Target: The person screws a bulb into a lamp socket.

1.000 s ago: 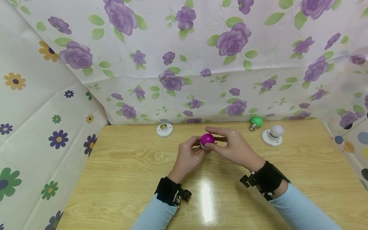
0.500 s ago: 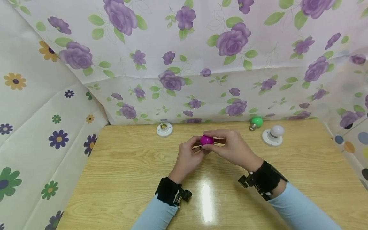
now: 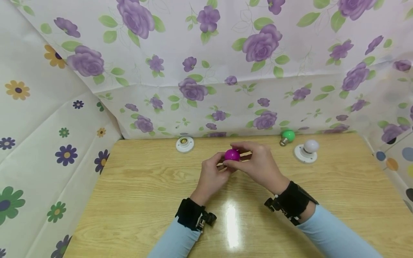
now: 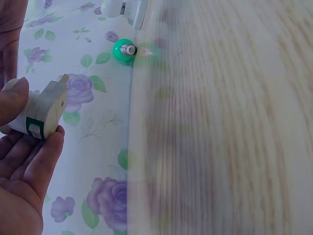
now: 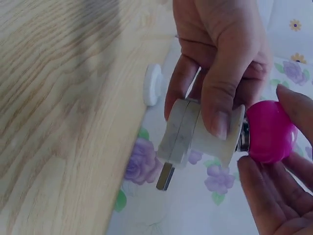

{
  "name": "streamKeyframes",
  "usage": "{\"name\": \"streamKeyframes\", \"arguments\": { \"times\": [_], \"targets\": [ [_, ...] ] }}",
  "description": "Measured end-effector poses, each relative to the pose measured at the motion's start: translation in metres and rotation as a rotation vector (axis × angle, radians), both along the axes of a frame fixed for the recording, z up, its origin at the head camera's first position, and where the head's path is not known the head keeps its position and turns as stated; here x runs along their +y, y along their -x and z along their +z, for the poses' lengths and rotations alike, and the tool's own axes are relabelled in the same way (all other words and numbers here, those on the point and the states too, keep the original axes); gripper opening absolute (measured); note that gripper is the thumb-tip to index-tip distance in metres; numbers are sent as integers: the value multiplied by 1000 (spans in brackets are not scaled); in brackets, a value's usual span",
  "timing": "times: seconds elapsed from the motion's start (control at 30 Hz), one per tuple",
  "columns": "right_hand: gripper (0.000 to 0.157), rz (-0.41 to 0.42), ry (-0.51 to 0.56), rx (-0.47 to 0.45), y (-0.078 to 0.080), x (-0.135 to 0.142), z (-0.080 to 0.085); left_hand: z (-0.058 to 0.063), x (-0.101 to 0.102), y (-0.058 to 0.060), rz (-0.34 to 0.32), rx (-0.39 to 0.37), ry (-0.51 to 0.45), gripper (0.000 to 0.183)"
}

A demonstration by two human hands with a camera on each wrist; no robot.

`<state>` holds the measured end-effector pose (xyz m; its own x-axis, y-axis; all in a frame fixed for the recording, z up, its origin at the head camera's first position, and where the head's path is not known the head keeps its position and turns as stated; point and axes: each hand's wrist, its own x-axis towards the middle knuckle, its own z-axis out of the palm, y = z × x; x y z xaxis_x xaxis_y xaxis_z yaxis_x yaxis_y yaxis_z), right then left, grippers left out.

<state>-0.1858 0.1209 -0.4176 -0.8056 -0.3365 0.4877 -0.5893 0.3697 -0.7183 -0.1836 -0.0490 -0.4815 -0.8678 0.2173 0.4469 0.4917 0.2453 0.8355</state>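
A magenta bulb [image 3: 232, 154] is held over the middle of the table between both hands. My left hand [image 3: 211, 175] grips a white plug-in lamp holder [image 5: 208, 145], thumb on one side and fingers on the other. From the holder's end sticks a flat metal prong [image 5: 166, 176]. My right hand [image 3: 262, 166] pinches the bulb's round head between thumb and fingers. Part of the bulb's metal screw base [image 5: 243, 137] shows at the holder's mouth, in line with it. In the left wrist view the holder [image 4: 46, 110] has a dark green patch on its side.
At the back of the wooden table [image 3: 145, 200] stands a round white lamp base [image 3: 185, 144] with an open socket. A green bulb [image 3: 288, 135] lies back right, beside a white bulb [image 3: 311, 146] mounted in a round base [image 3: 305, 156]. Flowered sheeting hangs behind.
My right hand has turned slightly around the magenta bulb, its thumb shifting left across the front and its wrist moving left. The left hand stays nearly in place, gripping the lamp holder.
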Motion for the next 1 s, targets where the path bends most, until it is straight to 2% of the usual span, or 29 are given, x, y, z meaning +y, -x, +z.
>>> {"name": "streamKeyframes", "arguments": {
  "times": [0.17, 0.37, 0.43, 0.57, 0.67, 1.0],
  "targets": [
    [43, 65, -92, 13, 1, 7, 0, -1, -2, 1, -22, -2, -3, 29],
    [42, 151, -113, -83, 5, 15, 4, 3, -3, -1, -37, -26, -27, 30],
    [42, 181, -95, -114, 6, 17, 6, 8, -2, -3, -40, -26, -32, 30],
    [37, 219, -65, -137, 7, 17, 7, 26, -1, -11, -52, -27, -38, 30],
    [33, 220, -57, -138, 6, 17, 8, 36, -2, -16, -62, -31, -38, 29],
    [32, 190, -34, -132, 5, 16, 8, 39, -1, -17, -82, -44, -65, 27]
  ]
}}
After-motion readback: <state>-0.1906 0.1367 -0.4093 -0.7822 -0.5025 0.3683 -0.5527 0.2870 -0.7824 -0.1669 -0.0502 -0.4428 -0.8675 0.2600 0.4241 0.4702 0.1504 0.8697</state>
